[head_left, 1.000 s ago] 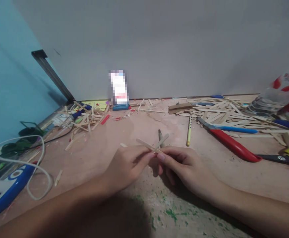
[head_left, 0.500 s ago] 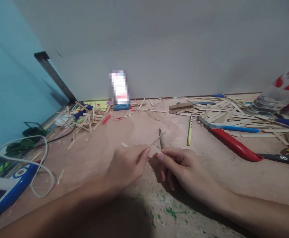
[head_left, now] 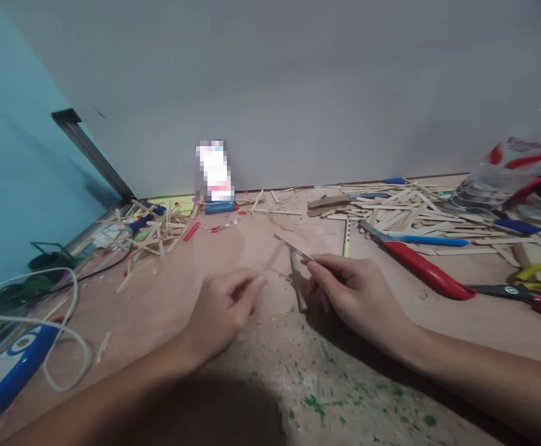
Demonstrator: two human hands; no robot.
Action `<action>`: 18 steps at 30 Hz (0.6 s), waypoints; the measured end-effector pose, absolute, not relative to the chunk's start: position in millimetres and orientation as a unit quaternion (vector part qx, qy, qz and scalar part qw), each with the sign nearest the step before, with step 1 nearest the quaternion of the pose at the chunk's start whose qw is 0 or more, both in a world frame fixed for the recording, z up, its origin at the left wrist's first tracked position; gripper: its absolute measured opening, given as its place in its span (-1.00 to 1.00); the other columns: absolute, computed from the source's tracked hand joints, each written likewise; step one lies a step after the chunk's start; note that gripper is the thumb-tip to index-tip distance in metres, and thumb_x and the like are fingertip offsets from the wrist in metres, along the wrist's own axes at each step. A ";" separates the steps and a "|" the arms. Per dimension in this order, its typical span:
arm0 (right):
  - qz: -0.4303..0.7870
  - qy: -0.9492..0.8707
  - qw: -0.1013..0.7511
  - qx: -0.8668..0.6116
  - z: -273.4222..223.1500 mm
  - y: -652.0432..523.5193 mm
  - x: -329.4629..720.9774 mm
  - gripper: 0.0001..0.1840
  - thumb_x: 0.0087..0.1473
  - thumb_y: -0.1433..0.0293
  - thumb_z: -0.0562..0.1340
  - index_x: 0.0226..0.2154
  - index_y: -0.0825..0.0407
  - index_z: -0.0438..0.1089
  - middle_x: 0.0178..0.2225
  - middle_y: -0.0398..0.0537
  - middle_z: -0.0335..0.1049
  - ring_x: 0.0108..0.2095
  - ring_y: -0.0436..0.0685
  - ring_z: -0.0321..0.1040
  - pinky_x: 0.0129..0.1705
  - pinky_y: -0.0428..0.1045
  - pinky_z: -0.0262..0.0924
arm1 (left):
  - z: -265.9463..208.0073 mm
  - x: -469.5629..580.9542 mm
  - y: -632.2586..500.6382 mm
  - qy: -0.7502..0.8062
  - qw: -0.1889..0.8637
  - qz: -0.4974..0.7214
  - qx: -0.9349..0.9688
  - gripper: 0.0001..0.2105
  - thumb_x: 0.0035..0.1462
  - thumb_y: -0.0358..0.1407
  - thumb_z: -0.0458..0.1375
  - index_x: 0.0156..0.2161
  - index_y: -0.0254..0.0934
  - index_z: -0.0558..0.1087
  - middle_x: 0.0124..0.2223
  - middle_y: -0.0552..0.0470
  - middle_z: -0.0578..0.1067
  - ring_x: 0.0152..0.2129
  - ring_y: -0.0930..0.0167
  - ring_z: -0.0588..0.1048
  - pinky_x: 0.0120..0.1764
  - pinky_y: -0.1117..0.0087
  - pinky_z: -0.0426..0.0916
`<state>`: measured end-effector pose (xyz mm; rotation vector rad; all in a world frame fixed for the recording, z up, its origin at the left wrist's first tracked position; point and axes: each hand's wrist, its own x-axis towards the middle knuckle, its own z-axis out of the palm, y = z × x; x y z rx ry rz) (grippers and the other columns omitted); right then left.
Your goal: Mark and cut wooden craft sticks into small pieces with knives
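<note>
1. Head view, centre: Two bare hands work over a worn pinkish table (head_left: 181, 266) marked with green flecks. The left hand (head_left: 226, 306) has thumb and forefinger drawn narrow on a motion-blurred stick (head_left: 274, 257), which slants up and away from the fingertips.

2. Head view, right of centre: The right hand (head_left: 358, 288) pinches the near end of a thin wooden stick (head_left: 293, 246) between thumb and forefinger; its free end points forward and left. Both sticks are held above the table between the hands; whether they touch cannot be told. Just left of the right hand, a brown rod (head_left: 299, 282) lies on the table.

3. Head view, further right: A yellow pencil (head_left: 347, 238), a red-handled tool (head_left: 426, 269) and scissors (head_left: 512, 290) lie near a heap of similar sticks (head_left: 409, 214).

4. Handling, judged from the head view: The sticks look very light, stiff and dry, probably not slippery, but thin enough to snap if bent. A gentle pinch on the flat faces near one end should serve, leaving the rest free.
</note>
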<state>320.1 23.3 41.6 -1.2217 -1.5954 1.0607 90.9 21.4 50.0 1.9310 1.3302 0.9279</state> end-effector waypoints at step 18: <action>0.344 -0.694 0.407 -0.484 42.6 26.2 322.6 -0.55 0.41 0.15 0.15 -0.49 -0.06 0.43 -0.66 -0.15 0.36 -0.63 0.07 0.28 -0.48 0.00 0.18 | 45.5 93.3 24.1 0.460 0.528 0.322 0.638 -0.66 0.27 -0.04 0.30 -0.28 -0.33 0.65 -0.64 0.17 0.34 -0.69 0.54 0.26 -0.55 0.51 0.20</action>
